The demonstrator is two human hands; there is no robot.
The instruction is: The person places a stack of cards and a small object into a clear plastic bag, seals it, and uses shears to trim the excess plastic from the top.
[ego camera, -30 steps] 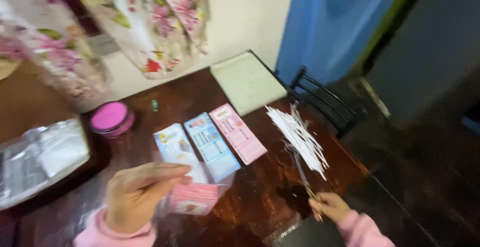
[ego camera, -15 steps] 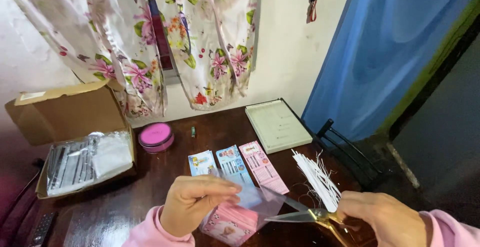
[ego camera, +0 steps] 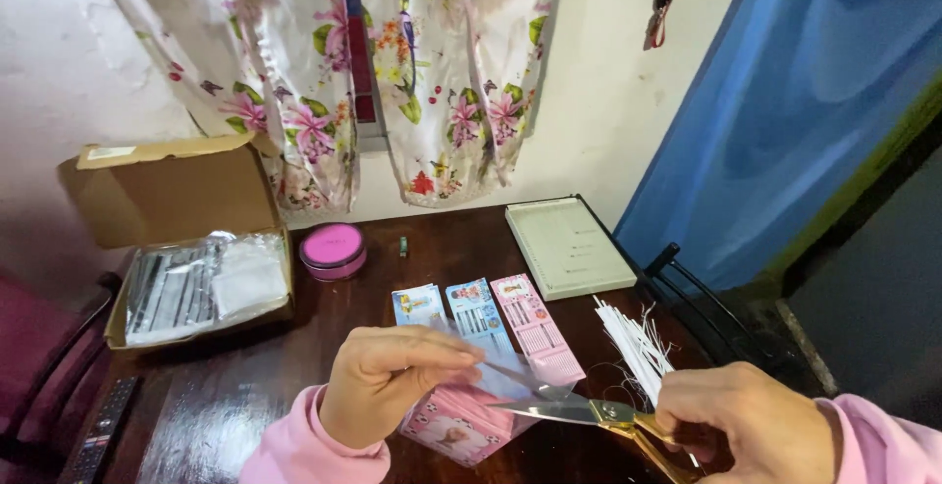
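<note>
My left hand (ego camera: 388, 381) pinches a clear plastic wrapper (ego camera: 510, 378) above the dark wooden table (ego camera: 245, 386). My right hand (ego camera: 746, 425) grips gold-handled scissors (ego camera: 589, 413), whose blades meet the wrapper's lower edge. Under the wrapper lies a pink packet stack (ego camera: 453, 427). Behind it three long cards lie side by side: two blue cards (ego camera: 471, 312) and a pink card (ego camera: 535, 322). A bundle of white strips (ego camera: 636, 342) lies to the right of them.
An open cardboard box (ego camera: 177, 200) with plastic-wrapped items stands at the left. A pink round tin (ego camera: 333, 251) and a pale green pad (ego camera: 567, 246) sit near the wall. A remote control (ego camera: 98, 435) lies front left. A black chair (ego camera: 706, 317) stands at the right, floral curtains hang behind.
The view has tilted up toward the wall. My right hand has brought the scissors in from the right to the wrapper, which my left hand has lifted off the pink packets.
</note>
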